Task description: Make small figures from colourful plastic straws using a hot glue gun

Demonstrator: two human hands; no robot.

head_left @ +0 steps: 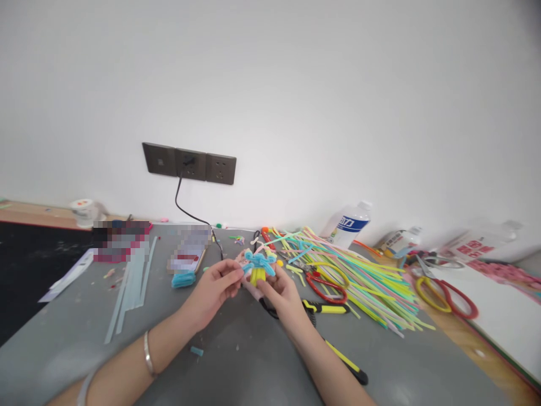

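Observation:
A small pipe-cleaner figure (258, 265), with looped light-blue pieces on top and a yellow block below, is held up between my hands over the grey table. My right hand (281, 290) grips it, thumb on the yellow part and fingers behind. At its left side my left hand (222, 282) is closed in a pinch, fingertips at the edge of a blue loop. Something pale behind the figure is partly hidden by it. A folded bundle of blue pipe cleaner (183, 278) lies left of my left hand.
Right of my hands lie many loose pipe cleaners (363, 276), red-and-yellow scissors (327, 286) and a yellow-and-black cutter (332, 308). More scissors (448, 296) are farther right. A bottle (350, 225) stands by the wall. To the left are a phone (190, 248) and pale strips (134, 282).

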